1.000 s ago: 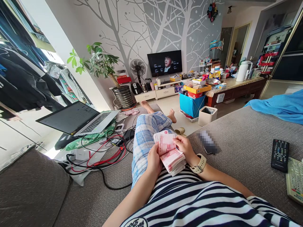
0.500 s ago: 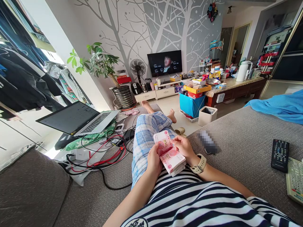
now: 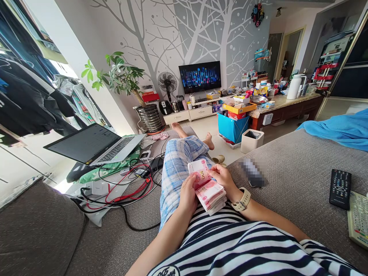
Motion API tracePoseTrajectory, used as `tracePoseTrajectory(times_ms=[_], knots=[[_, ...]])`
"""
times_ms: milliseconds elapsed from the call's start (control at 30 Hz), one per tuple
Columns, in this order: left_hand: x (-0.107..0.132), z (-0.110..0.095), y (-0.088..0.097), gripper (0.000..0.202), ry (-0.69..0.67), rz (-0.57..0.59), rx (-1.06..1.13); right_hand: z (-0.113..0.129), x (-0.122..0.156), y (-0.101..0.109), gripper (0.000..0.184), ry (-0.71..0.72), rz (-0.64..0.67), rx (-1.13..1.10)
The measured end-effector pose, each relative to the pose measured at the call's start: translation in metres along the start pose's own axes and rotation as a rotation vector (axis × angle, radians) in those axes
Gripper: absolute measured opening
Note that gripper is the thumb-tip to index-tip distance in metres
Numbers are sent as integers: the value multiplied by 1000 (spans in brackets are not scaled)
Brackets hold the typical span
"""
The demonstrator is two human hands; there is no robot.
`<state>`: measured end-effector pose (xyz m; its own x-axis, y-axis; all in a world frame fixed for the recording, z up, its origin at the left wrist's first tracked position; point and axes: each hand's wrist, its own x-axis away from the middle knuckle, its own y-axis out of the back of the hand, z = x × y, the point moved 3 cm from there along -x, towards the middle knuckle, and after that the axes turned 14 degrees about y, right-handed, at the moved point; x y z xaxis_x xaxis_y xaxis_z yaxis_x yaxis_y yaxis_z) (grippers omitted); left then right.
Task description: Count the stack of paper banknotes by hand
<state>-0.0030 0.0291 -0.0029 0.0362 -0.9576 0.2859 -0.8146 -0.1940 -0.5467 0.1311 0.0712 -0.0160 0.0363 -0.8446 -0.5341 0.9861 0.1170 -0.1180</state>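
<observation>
A thick stack of pink-and-white 100 banknotes [image 3: 211,195] is folded over in the middle, above my lap. My left hand [image 3: 188,191] is closed on its left side, with the thumb at the fold. From the right, my right hand [image 3: 224,178] pinches the notes near the upper half; a pale watch [image 3: 242,200] is on that wrist. The near half of the stack fans out in loose layers at its lower right edge. Several fingertips are hidden beneath or behind the notes. Blue-and-white checked trousers [image 3: 176,165] lie under and beyond the stack.
An open laptop [image 3: 115,149] rests at the left of the grey sofa, with tangled red and black cables [image 3: 140,188] beside it. On the right are a blurred dark object [image 3: 253,172], a black remote [image 3: 340,188] and a beige remote-like keypad [image 3: 358,218].
The near half of the banknotes has spread into looser layers, and the upper half has tilted slightly. Both hands keep their hold. The television picture has changed.
</observation>
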Motion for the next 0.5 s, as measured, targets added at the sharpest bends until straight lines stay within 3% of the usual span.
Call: tracePoseTrajectory(times_ms=[167, 500], knots=[[2, -1, -1, 15, -11, 29, -54, 5, 1, 0, 27, 13, 63, 41], [-2, 2, 4, 12, 10, -7, -13, -1, -1, -1, 22, -12, 43, -1]])
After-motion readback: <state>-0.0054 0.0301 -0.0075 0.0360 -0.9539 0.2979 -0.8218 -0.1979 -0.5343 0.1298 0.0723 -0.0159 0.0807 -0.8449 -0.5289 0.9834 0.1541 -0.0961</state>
